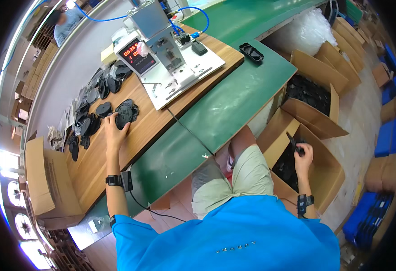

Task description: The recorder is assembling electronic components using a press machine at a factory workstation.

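My left hand (115,133) reaches over the wood-topped bench, its thumb and fingers gripping the near edge of a dark, oval moulded plastic part (126,113). Beside that part lies a smaller smooth black piece (103,109). Off to my right, my right hand (304,158) pinches a narrow black plastic piece (292,141) above an open cardboard box (324,180). Black pieces (285,169) fill the bottom of that box. The exact kind of these parts is hard to make out.
A white-based press machine (171,67) with a red digital display stands on the bench (153,131). Black parts, some bagged, line its far-left side. A black tray (251,52) rests on the green tabletop (234,95). Another box (315,118) holds black parts. A cable crosses the green surface.
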A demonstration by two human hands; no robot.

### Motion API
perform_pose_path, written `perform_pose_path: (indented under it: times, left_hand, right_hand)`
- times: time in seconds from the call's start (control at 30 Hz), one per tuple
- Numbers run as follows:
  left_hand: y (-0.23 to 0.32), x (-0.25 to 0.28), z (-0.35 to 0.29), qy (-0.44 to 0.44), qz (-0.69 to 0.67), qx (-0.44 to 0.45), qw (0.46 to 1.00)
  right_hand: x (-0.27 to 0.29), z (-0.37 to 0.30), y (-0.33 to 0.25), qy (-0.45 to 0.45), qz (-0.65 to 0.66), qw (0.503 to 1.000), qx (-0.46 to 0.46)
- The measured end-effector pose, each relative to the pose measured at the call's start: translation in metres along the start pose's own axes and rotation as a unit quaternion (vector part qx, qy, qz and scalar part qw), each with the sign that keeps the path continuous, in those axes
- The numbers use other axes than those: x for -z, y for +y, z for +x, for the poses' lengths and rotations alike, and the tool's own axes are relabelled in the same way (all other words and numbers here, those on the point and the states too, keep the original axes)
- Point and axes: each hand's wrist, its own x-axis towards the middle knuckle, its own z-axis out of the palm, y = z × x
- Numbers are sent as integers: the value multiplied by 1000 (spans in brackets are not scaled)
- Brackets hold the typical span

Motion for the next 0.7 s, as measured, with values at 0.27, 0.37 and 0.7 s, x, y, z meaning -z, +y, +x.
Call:
perform_pose_path:
  times: [0.27,0.37,0.7]
  left_hand:
    - [40,-1,-20,123,-39,8,992]
    - [32,0,-21,210,-46,2,977]
    - [-22,-17,-48,324,-130,88,933]
  right_hand:
    - [-37,-92,171,-188,-98,938,-274]
    - [-41,-94,162,-254,-63,908,-327]
    - [-51,9,-238,-185,104,958,191]
